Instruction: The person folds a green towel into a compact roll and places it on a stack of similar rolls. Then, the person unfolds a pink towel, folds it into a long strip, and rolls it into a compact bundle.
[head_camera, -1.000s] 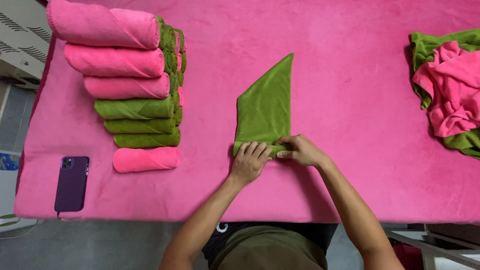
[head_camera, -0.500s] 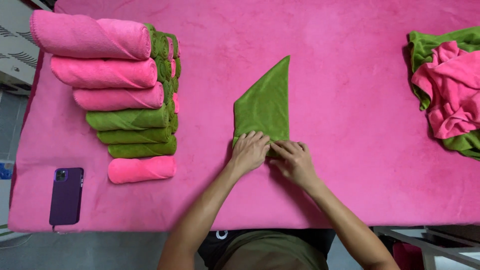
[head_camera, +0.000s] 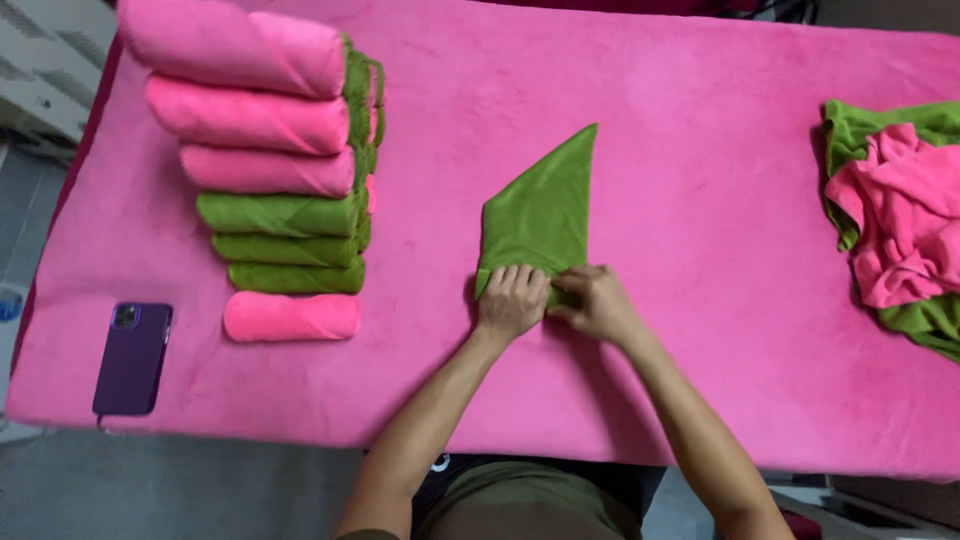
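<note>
A green towel (head_camera: 545, 205) lies folded to a long point on the pink-covered table (head_camera: 660, 110), tip aimed away from me. Its near end is curled into a small roll. My left hand (head_camera: 512, 300) presses on that rolled end with fingers curved over it. My right hand (head_camera: 592, 303) sits beside it, fingers pinching the same rolled edge. Both hands touch each other over the towel.
Several rolled pink and green towels (head_camera: 275, 170) are stacked at the left, with one small pink roll (head_camera: 291, 316) nearest me. A purple phone (head_camera: 132, 357) lies at the near left corner. A loose heap of pink and green towels (head_camera: 900, 215) sits at the right edge.
Both hands have drawn closer together on the towel's near end and moved slightly away from me, rolling it. The head view has shifted a little.
</note>
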